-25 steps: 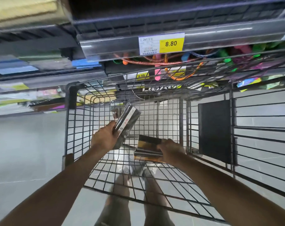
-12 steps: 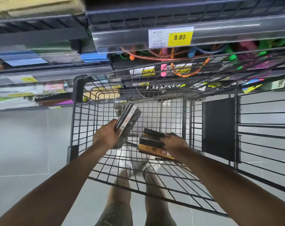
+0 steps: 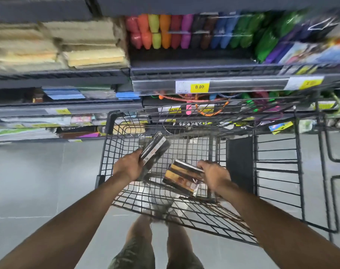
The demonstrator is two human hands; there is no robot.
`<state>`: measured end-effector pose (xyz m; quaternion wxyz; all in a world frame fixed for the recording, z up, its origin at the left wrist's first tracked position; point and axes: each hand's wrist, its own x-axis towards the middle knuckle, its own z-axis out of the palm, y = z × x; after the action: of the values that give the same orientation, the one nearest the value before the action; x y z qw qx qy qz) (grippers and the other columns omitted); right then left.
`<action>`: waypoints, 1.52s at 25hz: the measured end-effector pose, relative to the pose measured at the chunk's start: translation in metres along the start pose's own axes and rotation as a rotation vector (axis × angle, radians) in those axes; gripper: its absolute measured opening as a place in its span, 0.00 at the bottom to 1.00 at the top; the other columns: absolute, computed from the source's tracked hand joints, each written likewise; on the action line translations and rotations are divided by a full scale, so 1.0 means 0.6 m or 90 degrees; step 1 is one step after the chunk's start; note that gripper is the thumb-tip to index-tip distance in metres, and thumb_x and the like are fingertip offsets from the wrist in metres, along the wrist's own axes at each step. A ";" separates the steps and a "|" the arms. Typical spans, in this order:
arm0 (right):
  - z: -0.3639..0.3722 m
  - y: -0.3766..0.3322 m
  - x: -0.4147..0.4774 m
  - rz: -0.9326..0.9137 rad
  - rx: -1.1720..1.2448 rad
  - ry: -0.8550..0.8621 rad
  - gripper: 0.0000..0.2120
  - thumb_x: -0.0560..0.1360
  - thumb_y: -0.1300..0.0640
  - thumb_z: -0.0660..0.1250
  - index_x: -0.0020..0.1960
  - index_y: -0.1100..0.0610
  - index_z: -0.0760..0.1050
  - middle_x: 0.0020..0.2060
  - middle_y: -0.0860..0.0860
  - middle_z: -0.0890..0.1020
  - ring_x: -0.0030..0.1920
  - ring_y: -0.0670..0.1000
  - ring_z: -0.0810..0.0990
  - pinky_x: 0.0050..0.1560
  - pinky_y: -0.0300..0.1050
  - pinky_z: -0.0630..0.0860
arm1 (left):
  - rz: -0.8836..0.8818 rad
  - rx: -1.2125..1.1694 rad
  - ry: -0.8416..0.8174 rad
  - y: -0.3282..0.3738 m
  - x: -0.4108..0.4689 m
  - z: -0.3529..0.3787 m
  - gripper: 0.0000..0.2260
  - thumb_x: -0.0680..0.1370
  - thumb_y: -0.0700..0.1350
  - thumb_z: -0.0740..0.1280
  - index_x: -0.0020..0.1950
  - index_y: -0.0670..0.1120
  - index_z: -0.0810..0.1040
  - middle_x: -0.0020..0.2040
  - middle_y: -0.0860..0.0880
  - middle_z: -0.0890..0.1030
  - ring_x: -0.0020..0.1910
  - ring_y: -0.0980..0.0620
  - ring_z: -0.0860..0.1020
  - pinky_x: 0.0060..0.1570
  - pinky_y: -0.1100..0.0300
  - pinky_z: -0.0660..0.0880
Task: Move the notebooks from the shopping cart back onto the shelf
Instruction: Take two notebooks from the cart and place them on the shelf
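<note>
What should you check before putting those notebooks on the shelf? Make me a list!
1. Left hand gripping the dark notebooks: ok.
2. Right hand gripping the brown notebooks: ok.
3. Both bundles lifted off the cart floor: ok.
4. Cart's front rim out of the way: not ok, it stands between hands and shelf.
5. Free gap on the shelf: cannot tell, too blurred.
6. More notebooks left in the cart: cannot tell.

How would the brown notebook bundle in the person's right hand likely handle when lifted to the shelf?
The brown notebook bundle looks thick and flat, so probably stiff. Its glossy wrap may be slippery. The right hand grips one end only, so it could sag or tilt.
</note>
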<state>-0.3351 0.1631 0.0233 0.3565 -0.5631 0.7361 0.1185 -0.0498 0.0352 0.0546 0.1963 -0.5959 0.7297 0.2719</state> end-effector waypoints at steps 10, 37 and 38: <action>-0.156 -0.015 -0.082 0.015 0.303 0.214 0.13 0.78 0.58 0.68 0.49 0.42 0.68 0.41 0.43 0.84 0.40 0.52 0.83 0.43 0.52 0.80 | 0.029 -0.277 0.095 -0.020 -0.111 -0.130 0.11 0.82 0.50 0.64 0.63 0.54 0.71 0.54 0.49 0.85 0.50 0.42 0.84 0.52 0.51 0.79; -0.237 -0.706 -0.406 -0.314 0.462 0.381 0.10 0.77 0.62 0.72 0.55 0.54 0.74 0.48 0.45 0.80 0.47 0.45 0.79 0.43 0.36 0.72 | 0.129 -0.905 0.459 -0.616 -0.614 -0.262 0.16 0.82 0.32 0.62 0.67 0.48 0.74 0.56 0.58 0.85 0.59 0.55 0.82 0.53 0.63 0.79; -0.229 -0.732 -0.413 -0.324 0.457 0.377 0.11 0.77 0.62 0.72 0.56 0.54 0.74 0.49 0.45 0.81 0.49 0.46 0.80 0.46 0.38 0.72 | 0.121 -0.915 0.467 -0.637 -0.635 -0.259 0.16 0.82 0.32 0.62 0.67 0.47 0.74 0.57 0.56 0.85 0.57 0.56 0.82 0.52 0.63 0.80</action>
<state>0.0397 0.1199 0.3846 0.3213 -0.5758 0.6395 -0.3953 0.4099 0.1733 0.3456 -0.5099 -0.5632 0.4420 0.4770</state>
